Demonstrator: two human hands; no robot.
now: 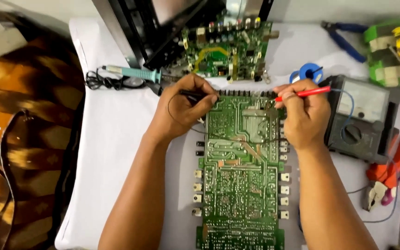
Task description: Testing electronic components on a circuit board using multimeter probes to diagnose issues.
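Circuit board [239, 185] bottom beyond frame edge.

Black probe [195, 94] in left hand, red probe [302, 93] in right, both tips on top edge of long green board [239, 185], solder side up, flat on white table.

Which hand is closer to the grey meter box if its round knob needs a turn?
Probably the right hand. It holds the red probe right beside the meter, whose knob sits just past the wrist. The left hand, with the black probe, is across the circuit board.
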